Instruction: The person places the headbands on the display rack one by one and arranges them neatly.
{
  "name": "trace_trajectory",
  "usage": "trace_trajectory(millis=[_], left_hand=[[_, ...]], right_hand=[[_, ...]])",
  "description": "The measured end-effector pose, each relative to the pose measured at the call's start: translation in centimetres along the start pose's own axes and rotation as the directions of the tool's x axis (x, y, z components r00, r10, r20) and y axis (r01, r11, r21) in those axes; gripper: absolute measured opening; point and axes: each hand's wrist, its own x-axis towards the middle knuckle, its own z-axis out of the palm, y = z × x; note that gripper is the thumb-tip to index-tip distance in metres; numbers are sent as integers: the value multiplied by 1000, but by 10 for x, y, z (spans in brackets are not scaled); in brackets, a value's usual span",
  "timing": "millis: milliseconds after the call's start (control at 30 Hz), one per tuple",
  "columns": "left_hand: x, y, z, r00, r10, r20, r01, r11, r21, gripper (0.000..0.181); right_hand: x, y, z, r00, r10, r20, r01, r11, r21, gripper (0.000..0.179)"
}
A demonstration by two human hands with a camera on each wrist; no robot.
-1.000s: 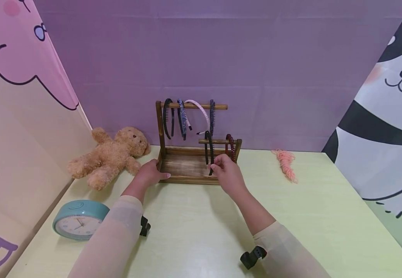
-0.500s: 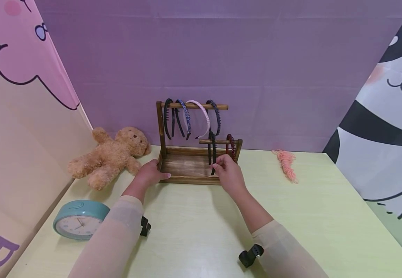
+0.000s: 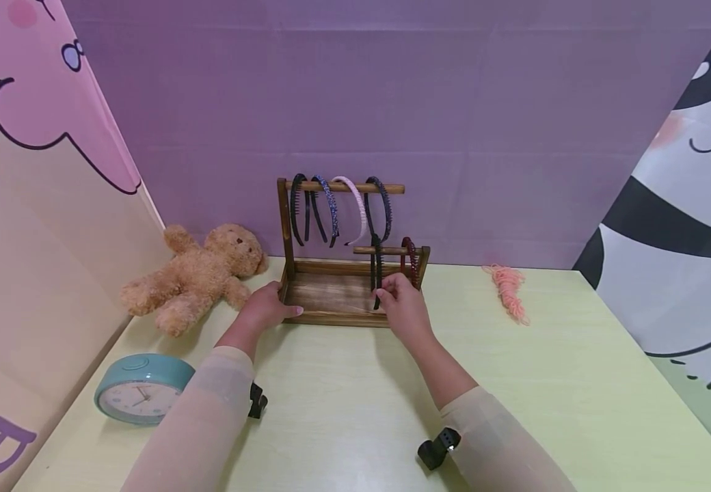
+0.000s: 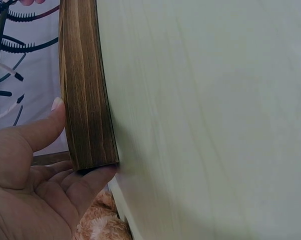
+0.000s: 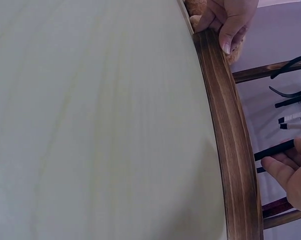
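Note:
A wooden headband rack (image 3: 338,318) with a tray base and two bars stands against the back wall. My left hand (image 3: 263,307) holds its front left corner, thumb on the front wall (image 4: 85,85) and fingers at the end face. With thumb and fingers my right hand (image 3: 406,309) pinches the lower end of a black headband (image 3: 378,272), which hangs over the short lower bar. A dark red headband (image 3: 413,261) hangs right beside it. On the upper bar are a black toothed headband (image 3: 294,208), a glittery blue one (image 3: 332,205), a pale pink one (image 3: 358,201) and a dark blue one (image 3: 386,205).
A brown teddy bear (image 3: 202,283) lies left of the rack. Nearer, a teal clock (image 3: 143,389) stands partly behind the left sleeve. A bundle of peach yarn (image 3: 506,290) lies on the table (image 3: 343,410) to the right.
My right hand has shifted the black headband slightly right along the lower bar. Headbands on the upper bar have swung and turned. The left hand keeps its place at the corner.

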Motion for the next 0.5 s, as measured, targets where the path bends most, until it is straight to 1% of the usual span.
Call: trace_trajectory(millis=[200, 367, 500], left_hand=[[0, 1, -1, 1000, -8, 6, 8, 1000, -18, 86], [1, 0, 0, 1000, -7, 7, 7, 1000, -21, 86], [1, -1, 0, 1000, -7, 7, 7, 1000, -19, 86]], right_hand=[[1, 1, 1, 999, -16, -29, 15, 999, -29, 13], [1, 1, 2, 999, -22, -37, 20, 998, -58, 15], [0, -1, 1, 999, -28, -37, 26, 998, -56, 16]])
